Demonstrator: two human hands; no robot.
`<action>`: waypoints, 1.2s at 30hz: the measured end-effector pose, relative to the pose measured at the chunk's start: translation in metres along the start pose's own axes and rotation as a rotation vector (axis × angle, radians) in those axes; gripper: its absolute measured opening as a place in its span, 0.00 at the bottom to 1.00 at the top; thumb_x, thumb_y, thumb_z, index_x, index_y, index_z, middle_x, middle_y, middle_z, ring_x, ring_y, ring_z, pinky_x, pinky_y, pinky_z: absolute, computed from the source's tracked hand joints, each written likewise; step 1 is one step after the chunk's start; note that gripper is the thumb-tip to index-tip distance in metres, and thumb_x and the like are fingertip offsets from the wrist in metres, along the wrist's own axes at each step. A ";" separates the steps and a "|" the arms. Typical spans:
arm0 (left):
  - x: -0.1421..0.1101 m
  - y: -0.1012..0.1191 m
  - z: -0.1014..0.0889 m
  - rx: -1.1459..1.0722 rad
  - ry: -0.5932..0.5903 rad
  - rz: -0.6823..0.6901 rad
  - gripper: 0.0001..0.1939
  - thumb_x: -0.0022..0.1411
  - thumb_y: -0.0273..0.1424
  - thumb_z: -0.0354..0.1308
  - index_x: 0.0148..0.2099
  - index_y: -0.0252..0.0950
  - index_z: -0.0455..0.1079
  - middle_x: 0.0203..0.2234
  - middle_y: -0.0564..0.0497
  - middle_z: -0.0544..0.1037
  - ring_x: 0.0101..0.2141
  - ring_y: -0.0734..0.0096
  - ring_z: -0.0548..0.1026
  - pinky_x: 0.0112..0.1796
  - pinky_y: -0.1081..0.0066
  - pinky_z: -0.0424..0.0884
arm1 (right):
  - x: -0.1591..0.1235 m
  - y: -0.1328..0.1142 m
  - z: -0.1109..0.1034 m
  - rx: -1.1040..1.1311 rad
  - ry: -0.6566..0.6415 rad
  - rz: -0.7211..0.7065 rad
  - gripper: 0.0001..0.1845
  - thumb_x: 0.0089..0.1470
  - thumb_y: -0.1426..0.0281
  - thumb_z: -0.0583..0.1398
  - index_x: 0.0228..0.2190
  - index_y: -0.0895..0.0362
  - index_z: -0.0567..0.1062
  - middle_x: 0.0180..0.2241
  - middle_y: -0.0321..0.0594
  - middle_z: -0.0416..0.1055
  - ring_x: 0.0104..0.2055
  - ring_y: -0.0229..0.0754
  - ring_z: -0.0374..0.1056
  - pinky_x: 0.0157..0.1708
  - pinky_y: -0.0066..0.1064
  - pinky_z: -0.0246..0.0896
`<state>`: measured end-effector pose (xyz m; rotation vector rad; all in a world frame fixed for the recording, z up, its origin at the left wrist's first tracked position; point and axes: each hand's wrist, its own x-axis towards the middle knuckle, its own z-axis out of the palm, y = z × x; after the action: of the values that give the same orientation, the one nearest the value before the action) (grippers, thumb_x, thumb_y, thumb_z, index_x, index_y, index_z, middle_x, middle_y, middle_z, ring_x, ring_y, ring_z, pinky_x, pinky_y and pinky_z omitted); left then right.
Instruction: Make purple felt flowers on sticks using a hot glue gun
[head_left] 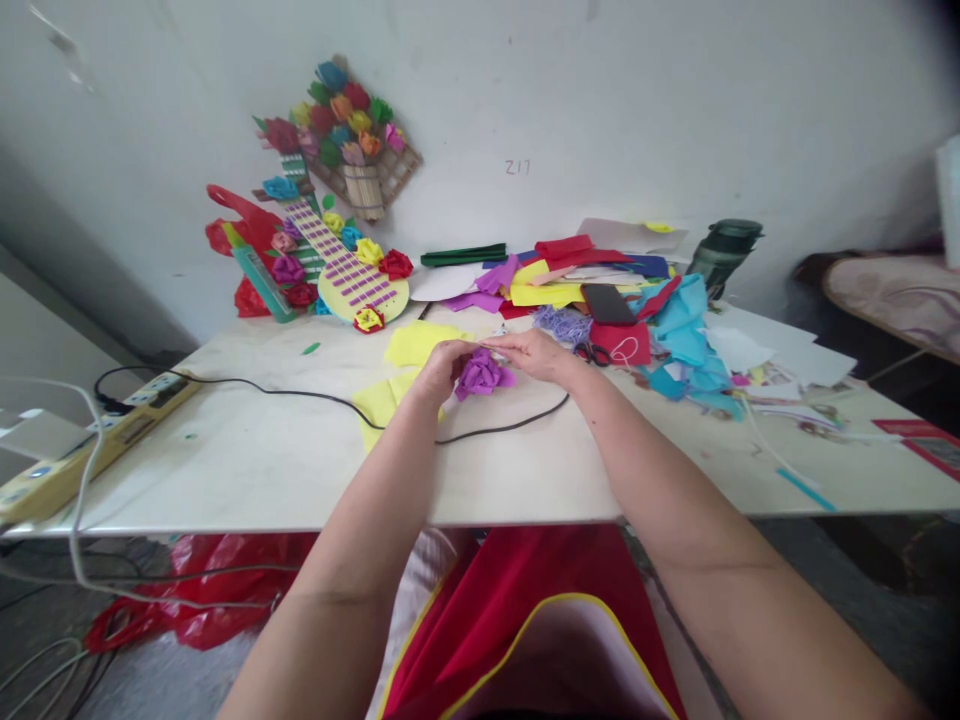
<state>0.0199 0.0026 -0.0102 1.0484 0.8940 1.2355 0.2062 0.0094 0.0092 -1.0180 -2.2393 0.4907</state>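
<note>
A purple crepe-paper flower, its ruffled petals facing me, is between my hands above the table. My left hand is closed on the flower's left side. From the right, my right hand reaches in with its fingers pressed together at the flower's far upper edge, where they meet the left fingertips. What lies directly under those fingertips is hidden. Yellow crepe-paper pieces lie behind and left of the left hand. Beyond the right hand are purple paper shreds and dark-handled scissors.
A black cable crosses the table in front of the flower, from a power strip. Behind stand a paper guitar with flowers and a green glue bottle. Coloured paper, a phone and a dark bottle are right.
</note>
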 end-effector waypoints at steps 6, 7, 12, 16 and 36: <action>0.002 -0.002 -0.001 -0.027 0.024 -0.004 0.09 0.42 0.30 0.63 0.20 0.33 0.66 0.14 0.56 0.64 0.16 0.79 0.60 0.21 0.71 0.54 | -0.001 -0.004 -0.001 -0.193 -0.014 -0.011 0.20 0.59 0.72 0.57 0.50 0.46 0.77 0.50 0.35 0.75 0.52 0.46 0.73 0.53 0.37 0.67; 0.001 -0.002 -0.001 -0.012 0.021 -0.001 0.10 0.42 0.31 0.64 0.20 0.33 0.65 0.13 0.56 0.63 0.16 0.79 0.59 0.21 0.71 0.53 | -0.001 -0.005 -0.001 -0.222 -0.016 -0.010 0.20 0.59 0.72 0.57 0.50 0.46 0.77 0.50 0.35 0.75 0.52 0.47 0.73 0.53 0.37 0.67; -0.003 0.000 0.000 0.051 -0.023 0.021 0.13 0.40 0.33 0.65 0.18 0.34 0.63 0.12 0.57 0.62 0.15 0.80 0.58 0.20 0.72 0.50 | -0.003 -0.008 -0.002 -0.330 -0.004 -0.004 0.19 0.59 0.71 0.58 0.50 0.43 0.77 0.48 0.34 0.77 0.49 0.48 0.75 0.47 0.36 0.69; -0.003 0.001 0.000 0.084 -0.048 0.040 0.14 0.39 0.34 0.65 0.18 0.34 0.63 0.12 0.57 0.61 0.15 0.81 0.57 0.20 0.72 0.49 | -0.003 -0.010 -0.003 -0.377 -0.005 0.003 0.19 0.59 0.69 0.57 0.50 0.42 0.77 0.47 0.34 0.77 0.47 0.47 0.76 0.46 0.36 0.69; -0.004 0.003 -0.004 0.243 -0.250 0.124 0.15 0.46 0.38 0.66 0.23 0.32 0.68 0.16 0.56 0.64 0.18 0.81 0.58 0.21 0.72 0.50 | 0.000 -0.010 0.003 -0.164 0.092 0.043 0.12 0.55 0.67 0.60 0.33 0.56 0.84 0.29 0.40 0.79 0.33 0.40 0.72 0.32 0.28 0.59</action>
<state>0.0146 -0.0004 -0.0087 1.4366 0.8071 1.0845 0.1992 0.0027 0.0126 -1.1502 -2.2068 0.2761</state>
